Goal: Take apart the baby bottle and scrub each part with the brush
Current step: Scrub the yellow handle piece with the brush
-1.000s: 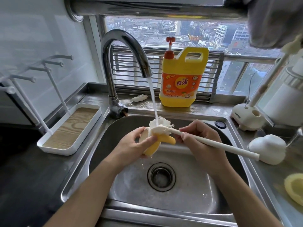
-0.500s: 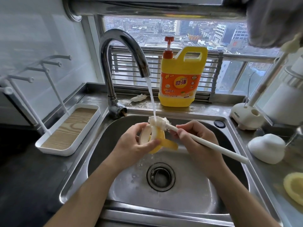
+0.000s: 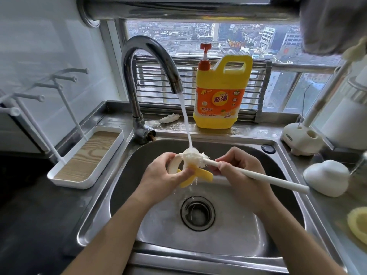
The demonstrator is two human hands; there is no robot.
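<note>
Over the steel sink [image 3: 228, 233] my left hand [image 3: 160, 173] grips a yellow and cream bottle part [image 3: 198, 173] shaped like a peeled banana. My right hand [image 3: 240, 173] holds the long white handle of the brush [image 3: 258, 176]. The brush's white bristle head [image 3: 191, 156] presses on top of the part, right under the stream of water from the tap [image 3: 151, 62]. Water drips off the part toward the drain [image 3: 197, 213].
A yellow detergent jug [image 3: 220, 96] stands on the ledge behind the sink. A white drying rack with a tray [image 3: 85, 159] sits at the left. At the right are a white brush stand [image 3: 299, 138], a white rounded piece [image 3: 326, 177] and a yellow piece [image 3: 357, 223].
The brush head has moved back and forth over the yellow part under the running water. My left hand has turned the part a little; both hands keep their holds.
</note>
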